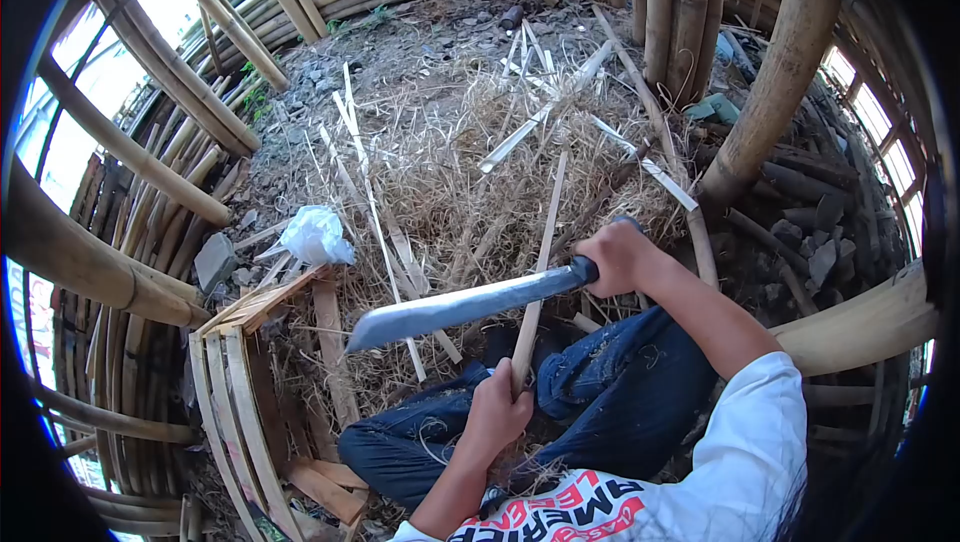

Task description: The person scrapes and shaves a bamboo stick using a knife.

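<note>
My right hand (pixel 622 258) is closed round the dark handle of a large machete (pixel 465 308), whose broad blade points left. The blade passes in front of a long, thin bamboo strip (pixel 549 232); whether they touch I cannot tell. Near my lap, my left hand (pixel 497 408) grips the lower end of this strip, which stands up and away from me. Dry shavings (pixel 440 172) cover the ground beyond my knees, and more split strips (pixel 530 132) lie scattered on them.
A wooden crate (pixel 232 412) stands at the left, with a white plastic bag (pixel 316 235) by its far corner. Thick bamboo poles (pixel 780 82) rise at the right, others (pixel 130 157) slant at the left. Rubble and stones (pixel 822 262) lie at the right.
</note>
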Available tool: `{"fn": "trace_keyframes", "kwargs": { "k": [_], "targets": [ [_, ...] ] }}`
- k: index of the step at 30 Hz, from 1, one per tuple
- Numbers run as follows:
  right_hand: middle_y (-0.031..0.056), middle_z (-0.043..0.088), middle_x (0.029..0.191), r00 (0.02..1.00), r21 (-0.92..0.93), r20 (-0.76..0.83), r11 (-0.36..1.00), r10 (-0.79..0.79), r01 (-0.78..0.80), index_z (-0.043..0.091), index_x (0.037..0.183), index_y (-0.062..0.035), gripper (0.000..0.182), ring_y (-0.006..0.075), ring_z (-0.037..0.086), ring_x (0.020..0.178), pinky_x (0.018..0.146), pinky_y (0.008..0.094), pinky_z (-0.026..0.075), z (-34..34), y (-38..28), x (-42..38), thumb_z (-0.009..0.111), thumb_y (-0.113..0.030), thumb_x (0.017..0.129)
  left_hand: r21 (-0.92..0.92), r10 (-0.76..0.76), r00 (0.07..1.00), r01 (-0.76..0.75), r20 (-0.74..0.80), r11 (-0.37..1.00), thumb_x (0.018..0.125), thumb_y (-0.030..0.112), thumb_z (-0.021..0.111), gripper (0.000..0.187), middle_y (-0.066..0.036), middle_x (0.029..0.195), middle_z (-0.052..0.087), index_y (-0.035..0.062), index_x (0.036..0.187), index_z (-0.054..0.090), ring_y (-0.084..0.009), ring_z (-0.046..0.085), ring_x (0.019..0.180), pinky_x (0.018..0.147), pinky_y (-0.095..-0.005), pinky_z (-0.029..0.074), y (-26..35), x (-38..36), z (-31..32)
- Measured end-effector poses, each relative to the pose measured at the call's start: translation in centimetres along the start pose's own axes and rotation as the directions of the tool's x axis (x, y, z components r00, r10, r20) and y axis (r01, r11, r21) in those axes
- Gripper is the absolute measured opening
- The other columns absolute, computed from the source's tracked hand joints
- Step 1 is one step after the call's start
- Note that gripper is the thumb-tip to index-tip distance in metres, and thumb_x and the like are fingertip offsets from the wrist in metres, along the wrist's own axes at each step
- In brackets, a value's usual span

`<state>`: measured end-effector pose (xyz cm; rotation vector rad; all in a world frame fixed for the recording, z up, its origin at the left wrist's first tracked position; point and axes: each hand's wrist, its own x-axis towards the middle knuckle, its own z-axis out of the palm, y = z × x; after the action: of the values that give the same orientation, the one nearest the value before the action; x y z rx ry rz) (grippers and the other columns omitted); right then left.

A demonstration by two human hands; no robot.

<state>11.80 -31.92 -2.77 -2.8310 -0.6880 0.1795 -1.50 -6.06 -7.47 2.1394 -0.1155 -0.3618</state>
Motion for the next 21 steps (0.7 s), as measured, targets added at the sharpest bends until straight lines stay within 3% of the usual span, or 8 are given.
{"fn": "trace_keyframes", "kwargs": {
  "k": [2, 5, 7, 11, 13, 15, 16, 21],
  "targets": [
    [0.0144, 0.068, 0.075, 0.999, 0.028, -0.052, 1.0, 0.001, 0.0, 0.069, 0.081, -0.0136, 0.023, 0.0325, 0.068, 0.075, 0.071, 0.0445, 0.055, 0.4, 0.8, 0.3, 0.069, -0.025, 0.061, -0.083, 0.094, 0.996, -0.093, 0.004, 0.992, 0.081, 0.008, 0.059, 0.02, -0.029, 0.07, 0.055, -0.0023, 0.09, 0.045, -0.0495, 0.057, 0.071, 0.06, -0.0513, 0.043, -0.6, -0.2, -0.2],
    [0.0129, 0.069, 0.075, 0.986, 0.043, -0.142, 0.996, 0.089, -0.084, 0.07, 0.082, -0.0144, 0.022, 0.0328, 0.068, 0.075, 0.072, 0.045, 0.055, 0.3, 2.0, 0.5, 0.07, -0.024, 0.062, -0.091, -0.007, 1.0, 0.005, -0.017, 0.996, 0.08, 0.006, 0.058, 0.017, -0.029, 0.07, 0.055, -0.0022, 0.089, 0.046, -0.0497, 0.056, 0.071, 0.059, -0.0494, 0.044, 0.6, 0.0, -1.5],
    [0.0135, 0.069, 0.077, 0.922, 0.094, -0.242, 0.953, 0.302, -0.288, 0.07, 0.083, -0.0139, 0.021, 0.0339, 0.068, 0.077, 0.073, 0.0455, 0.055, 0.4, 3.4, 0.2, 0.07, -0.024, 0.065, -0.12, -0.015, 1.0, 0.013, -0.01, 0.993, 0.079, 0.006, 0.058, 0.018, -0.029, 0.07, 0.055, -0.0026, 0.088, 0.046, -0.0499, 0.056, 0.071, 0.059, -0.0483, 0.044, 0.6, 0.0, -1.4],
    [0.0147, 0.067, 0.074, 0.948, 0.069, -0.239, 0.977, 0.212, -0.201, 0.067, 0.08, -0.0121, 0.018, 0.0349, 0.068, 0.076, 0.074, 0.046, 0.055, 0.9, 2.1, -1.5, 0.07, -0.024, 0.066, -0.089, 0.021, 1.0, -0.021, -0.003, 0.996, 0.077, 0.008, 0.059, 0.022, -0.029, 0.071, 0.056, -0.0031, 0.09, 0.045, -0.05, 0.057, 0.072, 0.06, -0.0501, 0.045, -0.4, 0.1, -0.3],
    [0.0143, 0.068, 0.075, 0.971, 0.022, -0.179, 0.988, 0.157, -0.156, 0.067, 0.081, -0.013, 0.02, 0.0343, 0.068, 0.076, 0.074, 0.0455, 0.055, 0.3, 1.1, -1.2, 0.07, -0.024, 0.064, -0.047, 0.046, 0.998, -0.048, -0.047, 0.998, 0.077, 0.005, 0.058, 0.017, -0.022, 0.065, 0.053, -0.0023, 0.088, 0.047, -0.0362, 0.053, 0.056, 0.055, -0.0408, 0.043, -0.1, -0.3, -0.1],
    [0.013, 0.068, 0.075, 0.998, -0.049, 0.043, 0.998, 0.051, -0.049, 0.068, 0.081, -0.0145, 0.022, 0.0333, 0.068, 0.076, 0.074, 0.0449, 0.055, -0.8, 0.5, -0.3, 0.07, -0.023, 0.062, -0.009, 0.021, 1.0, -0.021, -0.017, 1.0, 0.077, 0.007, 0.059, 0.02, -0.026, 0.068, 0.055, -0.0019, 0.09, 0.046, -0.0431, 0.055, 0.065, 0.059, -0.0471, 0.044, 0.1, -0.7, -0.3],
    [0.0116, 0.068, 0.073, 1.0, -0.014, -0.016, 1.0, 0.018, -0.018, 0.067, 0.078, -0.0144, 0.02, 0.0325, 0.068, 0.076, 0.073, 0.0444, 0.055, -1.7, 0.0, -0.3, 0.069, -0.023, 0.06, 0.03, 0.0, 1.0, -0.001, 0.017, 1.0, 0.078, 0.009, 0.06, 0.023, -0.029, 0.071, 0.058, -0.0016, 0.091, 0.044, -0.0501, 0.057, 0.074, 0.062, -0.0534, 0.045, 0.0, -0.9, -0.6],
    [0.0125, 0.069, 0.076, 0.98, 0.009, -0.105, 0.986, 0.168, -0.168, 0.069, 0.081, -0.0141, 0.022, 0.0323, 0.068, 0.077, 0.075, 0.0438, 0.055, -0.2, 2.5, 0.3, 0.071, -0.025, 0.061, 0.018, 0.0, 0.999, 0.001, -0.055, 1.0, 0.078, 0.008, 0.06, 0.022, -0.029, 0.07, 0.058, -0.0008, 0.091, 0.044, -0.0497, 0.057, 0.073, 0.061, -0.0535, 0.044, 0.1, -0.5, -1.3]
  ]
}}
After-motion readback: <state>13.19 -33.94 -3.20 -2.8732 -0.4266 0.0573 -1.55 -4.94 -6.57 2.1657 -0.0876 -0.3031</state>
